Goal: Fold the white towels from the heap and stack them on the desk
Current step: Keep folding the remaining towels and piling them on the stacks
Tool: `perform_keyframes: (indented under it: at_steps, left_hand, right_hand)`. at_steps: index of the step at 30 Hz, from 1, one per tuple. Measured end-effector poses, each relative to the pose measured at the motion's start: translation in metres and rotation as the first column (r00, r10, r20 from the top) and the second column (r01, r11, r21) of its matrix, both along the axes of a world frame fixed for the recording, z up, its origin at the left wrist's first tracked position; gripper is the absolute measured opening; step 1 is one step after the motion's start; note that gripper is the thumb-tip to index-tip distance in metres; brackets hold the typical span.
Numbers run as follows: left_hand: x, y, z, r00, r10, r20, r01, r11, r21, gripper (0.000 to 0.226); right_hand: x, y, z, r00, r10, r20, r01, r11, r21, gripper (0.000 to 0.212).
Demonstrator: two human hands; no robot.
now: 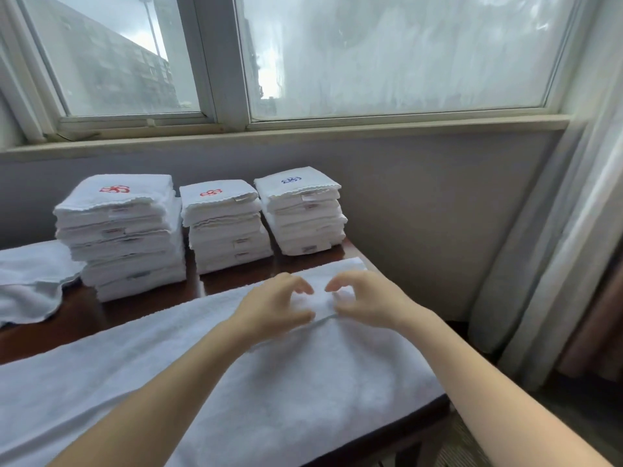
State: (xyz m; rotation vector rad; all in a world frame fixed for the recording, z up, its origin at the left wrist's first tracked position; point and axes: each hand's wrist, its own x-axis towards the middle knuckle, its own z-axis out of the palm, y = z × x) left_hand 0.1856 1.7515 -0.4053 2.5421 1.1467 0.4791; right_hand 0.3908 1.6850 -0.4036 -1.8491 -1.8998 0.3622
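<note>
We see a long white terry towel (303, 382) spread flat on the dark wooden desk (84, 318). Its long axis runs from the near left to the far right. Both hands reach forward to its far right part, where a hem (286, 332) crosses the cloth. The left hand (276, 308) and right hand (367, 301) sit side by side, almost touching, and neither is nearer the hem than the other. Each has its fingers arched like a claw, with the thumb low on the hem line. We cannot tell whether the cloth is actually pinched or only touched. We judge the next fold would carry this end back along the long axis, toward the near left. Beyond the hands stand three stacks of folded white towels (229, 230), and the crumpled heap of white towels (27, 284) lies at the far left.
</note>
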Motion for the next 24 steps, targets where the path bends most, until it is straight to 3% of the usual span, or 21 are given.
perform_keyframes:
  at_steps: [2, 6, 12, 15, 19, 24]
  left_hand:
    - [-0.015, -0.007, -0.008, 0.998, -0.012, -0.068, 0.014, 0.999, 0.032, 0.043]
    - [-0.036, -0.018, -0.019, 0.999, 0.003, -0.039, 0.002, 0.992, 0.124, 0.042]
    - [-0.039, -0.026, -0.033, 0.990, 0.026, 0.135, -0.069, 0.944, 0.323, 0.023]
    - [-0.042, -0.025, -0.034, 0.974, 0.067, 0.216, -0.154, 0.895, 0.418, 0.013]
    - [-0.044, -0.024, -0.035, 0.948, 0.107, 0.298, -0.246, 0.841, 0.482, 0.010]
    - [-0.045, -0.025, -0.031, 0.947, -0.010, 0.322, -0.182, 0.808, 0.560, 0.005]
  right_hand:
    - [-0.012, 0.004, -0.010, 0.997, 0.077, -0.021, -0.078, 0.996, -0.050, 0.033]
    - [-0.024, 0.005, -0.020, 0.972, 0.154, -0.180, -0.168, 0.983, -0.068, 0.040]
    - [-0.032, 0.003, -0.036, 1.000, 0.018, -0.022, -0.013, 0.980, 0.199, 0.028]
    - [-0.030, 0.004, -0.035, 0.990, -0.140, 0.018, 0.125, 0.928, 0.351, 0.029]
    - [-0.029, 0.004, -0.032, 0.960, -0.271, -0.069, 0.268, 0.824, 0.499, 0.030]
    - [-0.032, -0.001, -0.029, 0.937, -0.328, -0.119, 0.334, 0.745, 0.577, 0.028]
